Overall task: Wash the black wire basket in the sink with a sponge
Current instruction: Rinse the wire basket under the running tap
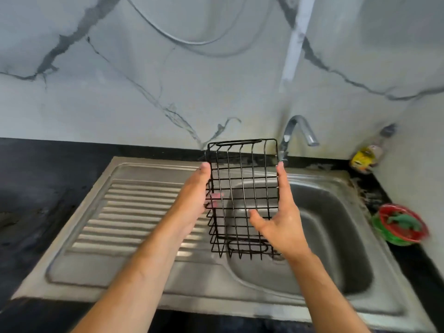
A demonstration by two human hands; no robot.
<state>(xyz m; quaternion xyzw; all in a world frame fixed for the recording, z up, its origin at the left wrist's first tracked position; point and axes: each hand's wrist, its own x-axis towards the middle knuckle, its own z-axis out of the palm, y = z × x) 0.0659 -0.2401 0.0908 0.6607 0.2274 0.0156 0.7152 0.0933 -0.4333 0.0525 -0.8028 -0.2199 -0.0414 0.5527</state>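
The black wire basket is held in the air above the left part of the steel sink bowl, its open side turned toward me. My left hand grips its left side, fingers wrapped behind the wires. My right hand holds its right side, with the thumb inside across the grid. A green sponge or scrubber lies in a red and green dish on the counter at the right.
A chrome tap stands behind the bowl; no water shows. The ribbed steel draining board lies left of the bowl. A bottle with a yellow label lies in the back right corner of the black counter.
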